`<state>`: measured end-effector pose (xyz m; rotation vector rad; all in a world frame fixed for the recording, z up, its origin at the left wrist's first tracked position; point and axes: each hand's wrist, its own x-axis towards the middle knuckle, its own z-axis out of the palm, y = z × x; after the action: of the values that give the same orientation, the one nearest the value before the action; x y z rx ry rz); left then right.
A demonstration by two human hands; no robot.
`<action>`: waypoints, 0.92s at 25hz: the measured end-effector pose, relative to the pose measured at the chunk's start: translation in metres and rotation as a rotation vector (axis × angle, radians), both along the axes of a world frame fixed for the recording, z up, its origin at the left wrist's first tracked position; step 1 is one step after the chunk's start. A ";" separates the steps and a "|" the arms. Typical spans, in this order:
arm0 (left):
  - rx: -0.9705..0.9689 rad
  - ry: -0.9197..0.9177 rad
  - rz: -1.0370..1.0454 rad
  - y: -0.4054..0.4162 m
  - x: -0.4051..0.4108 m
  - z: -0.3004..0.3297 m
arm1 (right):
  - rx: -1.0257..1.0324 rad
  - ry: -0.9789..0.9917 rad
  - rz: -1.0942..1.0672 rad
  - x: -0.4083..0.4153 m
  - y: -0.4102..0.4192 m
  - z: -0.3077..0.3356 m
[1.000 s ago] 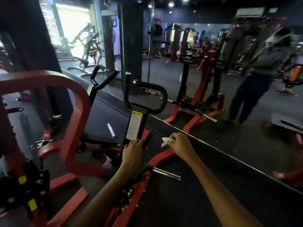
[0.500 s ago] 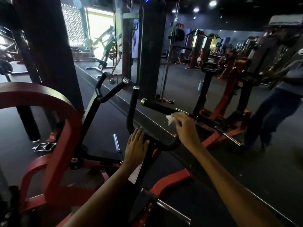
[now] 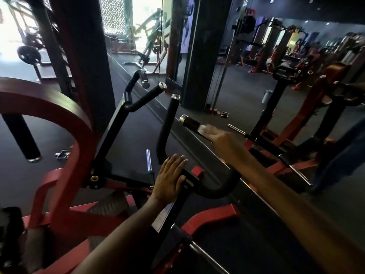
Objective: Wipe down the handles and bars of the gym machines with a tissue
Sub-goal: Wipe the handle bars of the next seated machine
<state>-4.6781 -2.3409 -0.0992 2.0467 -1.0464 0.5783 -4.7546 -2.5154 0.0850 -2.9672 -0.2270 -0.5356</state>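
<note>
A black U-shaped handle bar (image 3: 215,189) tops the upright post of a red and black machine. Its right grip (image 3: 190,122) ends in a chrome cap and points up and left. My right hand (image 3: 221,140) holds a white tissue (image 3: 204,129) against that grip, fingers wrapped over it; the hand is blurred. My left hand (image 3: 169,179) rests flat, fingers straight, on the post's top beside the left upright grip (image 3: 167,127).
A second pair of black handles (image 3: 142,99) stands further left. A curved red frame (image 3: 59,119) rises at left. A wall mirror (image 3: 276,99) runs along the right, reflecting machines and a person. A dark pillar (image 3: 199,52) stands behind.
My right hand rose from beside the post to the right grip and slid along it toward the chrome cap with the tissue. My left hand moved up the post to its top.
</note>
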 end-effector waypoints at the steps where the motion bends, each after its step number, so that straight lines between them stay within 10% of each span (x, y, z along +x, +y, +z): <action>1: -0.025 -0.017 -0.011 0.000 0.000 -0.002 | 0.010 -0.021 -0.037 -0.022 -0.010 -0.001; 13: -0.053 -0.052 -0.018 0.000 0.001 -0.007 | -0.225 0.074 0.162 -0.012 -0.010 -0.003; 23: -0.061 -0.072 -0.014 0.000 0.002 -0.008 | 0.100 0.133 0.000 0.062 0.014 0.014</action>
<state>-4.6763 -2.3407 -0.1072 1.9767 -1.0707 0.6728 -4.6923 -2.5010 0.0990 -2.8903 -0.1819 -0.3372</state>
